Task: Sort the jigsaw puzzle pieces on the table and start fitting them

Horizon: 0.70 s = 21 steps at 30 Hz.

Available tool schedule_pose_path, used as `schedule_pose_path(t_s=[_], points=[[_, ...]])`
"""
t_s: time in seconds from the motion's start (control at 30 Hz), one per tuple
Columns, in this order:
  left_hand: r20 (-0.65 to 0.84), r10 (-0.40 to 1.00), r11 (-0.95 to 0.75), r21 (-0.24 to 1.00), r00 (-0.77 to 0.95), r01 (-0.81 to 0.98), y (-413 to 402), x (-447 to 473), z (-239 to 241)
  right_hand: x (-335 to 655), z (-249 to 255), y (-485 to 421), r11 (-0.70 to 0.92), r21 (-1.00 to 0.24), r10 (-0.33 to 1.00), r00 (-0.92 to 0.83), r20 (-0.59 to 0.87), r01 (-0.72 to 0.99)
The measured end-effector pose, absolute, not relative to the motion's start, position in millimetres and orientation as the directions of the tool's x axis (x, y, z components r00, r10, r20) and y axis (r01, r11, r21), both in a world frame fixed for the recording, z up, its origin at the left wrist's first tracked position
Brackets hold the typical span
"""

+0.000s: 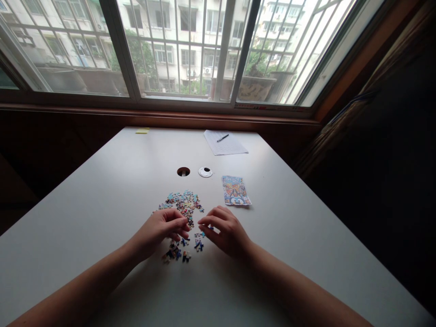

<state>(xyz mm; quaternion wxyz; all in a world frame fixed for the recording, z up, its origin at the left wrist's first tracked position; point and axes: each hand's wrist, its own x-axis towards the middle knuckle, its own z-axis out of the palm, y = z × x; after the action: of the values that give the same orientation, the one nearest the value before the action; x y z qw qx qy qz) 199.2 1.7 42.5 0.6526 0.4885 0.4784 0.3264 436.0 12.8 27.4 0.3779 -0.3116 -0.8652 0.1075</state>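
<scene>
Left hand point(163, 229): lay on the table point(102, 190) at the near left edge of the pile point(184, 204). Fingers were curled in, tips drawn close to the thumb. Whether a piece sat between them could not be told.
Right hand point(226, 231): lay at the near right edge of the pile. Fingers were bent and half open, tips pointing left towards the loose pieces point(179, 252). No piece was seen gripped.
Pile: small jigsaw pieces, heaped flat and partly overlapping, just beyond both sets of fingertips.
Loose pieces: scattered singly on the near side of the pile, between and just below the two hands.
Handling (judged): pieces were probably very light, thin and stiff card. Tabs would likely bend or peel if forced. On the smooth top they would likely slide sooner than lift.
Grip point (judged): opposite edges of one piece, pinched between thumb tip and forefinger tip. Overlapped pieces should be slid clear first.
Picture card point(235, 190): flat, right of the pile, apart from it.
Hole point(183, 171) and cap point(205, 171): side by side beyond the pile.
Sheet point(230, 146) with pen point(222, 137): well beyond the pile, to the right.
Note point(142, 131): yellow, well beyond the pile, to the left.
Window point(177, 50): behind the table's far edge.
</scene>
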Motion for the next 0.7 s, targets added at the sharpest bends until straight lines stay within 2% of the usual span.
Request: schedule_pose_path(t_s=[0.23,0.7], points=[[-0.283,0.894,0.279,0.958,0.347,0.063,-1.2,203.3,43.4,435.3,25.2,10.7,0.795,-0.412,0.605,-0.525,0.599,0.446],[-0.329,0.850,0.339,0.939,0.412,0.049,-3.4,207.4,38.5,435.1,28.4,10.1,0.794,-0.415,0.605,-0.514,0.608,0.444]])
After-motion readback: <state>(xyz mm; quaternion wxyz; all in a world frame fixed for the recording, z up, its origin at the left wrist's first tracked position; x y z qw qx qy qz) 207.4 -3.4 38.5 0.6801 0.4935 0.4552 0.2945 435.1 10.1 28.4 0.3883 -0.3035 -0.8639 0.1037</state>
